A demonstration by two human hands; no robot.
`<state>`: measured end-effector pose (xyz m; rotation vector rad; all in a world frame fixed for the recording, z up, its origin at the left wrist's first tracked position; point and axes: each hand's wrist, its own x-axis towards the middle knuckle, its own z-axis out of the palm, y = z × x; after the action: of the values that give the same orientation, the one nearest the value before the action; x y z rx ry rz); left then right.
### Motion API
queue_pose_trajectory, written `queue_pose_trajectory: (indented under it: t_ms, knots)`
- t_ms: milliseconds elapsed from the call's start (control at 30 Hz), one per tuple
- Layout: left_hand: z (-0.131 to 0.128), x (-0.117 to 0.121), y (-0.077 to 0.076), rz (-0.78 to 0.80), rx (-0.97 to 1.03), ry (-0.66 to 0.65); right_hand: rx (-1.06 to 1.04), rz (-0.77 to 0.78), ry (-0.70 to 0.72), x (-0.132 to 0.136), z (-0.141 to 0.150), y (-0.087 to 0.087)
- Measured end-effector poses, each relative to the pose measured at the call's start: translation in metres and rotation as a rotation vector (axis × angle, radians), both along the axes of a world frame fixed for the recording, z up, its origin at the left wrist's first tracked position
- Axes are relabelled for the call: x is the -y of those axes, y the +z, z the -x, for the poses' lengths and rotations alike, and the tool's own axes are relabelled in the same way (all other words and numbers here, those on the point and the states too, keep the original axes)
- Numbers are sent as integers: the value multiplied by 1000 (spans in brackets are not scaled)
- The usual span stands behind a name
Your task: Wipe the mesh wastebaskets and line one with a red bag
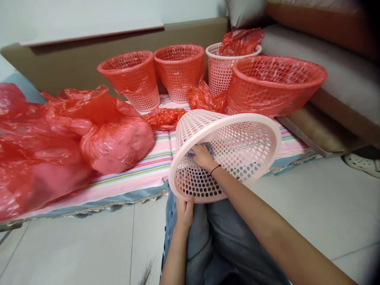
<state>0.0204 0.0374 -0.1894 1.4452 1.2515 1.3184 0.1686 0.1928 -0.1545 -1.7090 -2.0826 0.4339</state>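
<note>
A pale pink perforated plastic basket (225, 118) lies tilted above my knees, its wide mouth turned towards me. My left hand (185, 211) grips the lower edge of its rim, with some fingers showing blurred through the holes behind the wall. Inside the basket, my right hand (204, 157) presses a dark patterned cloth (209, 147) against the inner wall. Part of the cloth is hidden under the fingers.
Red-bagged baskets (133, 75) and a pale basket (221, 71) with a crumpled red bag stand behind on a striped bed cover (142, 168). Stuffed red plastic bags (115, 138) lie at left. Cushions (320, 67) are stacked at right, a shoe (362, 164) below.
</note>
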Motion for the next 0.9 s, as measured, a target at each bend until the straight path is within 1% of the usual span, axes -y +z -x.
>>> queue_pose_trajectory:
  t_ms: [67, 167, 233, 300, 367, 400, 467, 500, 533, 567, 633, 700, 733, 800, 833, 900]
  knots:
    - [3, 1, 0, -8, -28, -8, 36, 14, 13, 3, 2, -5]
    - [7, 5, 2, -8, -42, 19, 81, 22, 36, 6, 5, -6]
    - [11, 7, 6, -5, -46, 72, 107, 23, 45, 7, 6, -6]
    - [18, 7, 15, -5, -59, 165, 129, 21, 46, 8, 6, -7]
    - [25, 3, 32, -50, -83, 277, 145, 20, 47, 8, 7, -9]
    - [29, -1, 45, -101, -99, 327, 152, 19, 49, 8, 7, -10]
    - [35, -14, 79, -294, -185, 382, 162, 19, 54, 8, 7, -12]
    - [37, -23, 100, -383, -237, 372, 165, 18, 57, 8, 7, -13]
    - [38, -34, 121, -436, -311, 317, 168, 14, 61, 8, 8, -14]
    - [37, -45, 142, -480, -404, 230, 169, 7, 64, 8, 8, -14]
    - [31, -67, 183, -559, -594, 24, 169, -12, 68, 8, 8, -13]
    - [19, -87, 216, -541, -739, -196, 167, -33, 64, 8, 8, -12]
    - [12, -94, 229, -505, -756, -275, 165, -42, 60, 7, 8, -12]
    - [-2, -103, 247, -449, -766, -449, 165, -56, 59, 6, 8, -13]
    - [-8, -105, 252, -440, -753, -512, 166, -61, 59, 5, 8, -13]
    - [-17, -107, 258, -441, -723, -600, 167, -67, 56, 4, 9, -15]
